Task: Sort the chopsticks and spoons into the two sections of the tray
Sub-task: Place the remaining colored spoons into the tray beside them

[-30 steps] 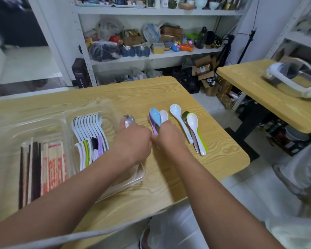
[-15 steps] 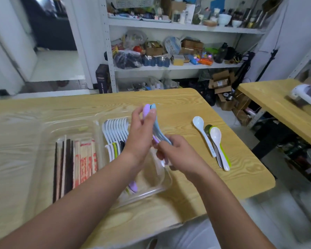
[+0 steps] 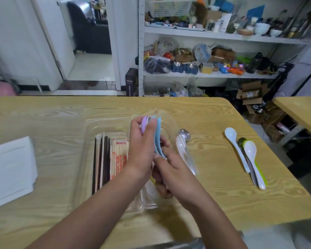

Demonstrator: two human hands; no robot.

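still, left hand (image 3: 142,146) and right hand (image 3: 175,175) pinch the spoon bundle (image 3: 158,134) (purple, blue) with curled fingers over the tray (image 3: 97,124).

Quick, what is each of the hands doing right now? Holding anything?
Left hand: holds the upper end of a bundle of spoons.
Right hand: grips the lower end of the same bundle.

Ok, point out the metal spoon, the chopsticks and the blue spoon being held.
metal spoon (image 3: 184,135), head view, on its bowl.
chopsticks (image 3: 106,159), head view, midway along a dark pair.
blue spoon (image 3: 158,138), head view, on its handle.
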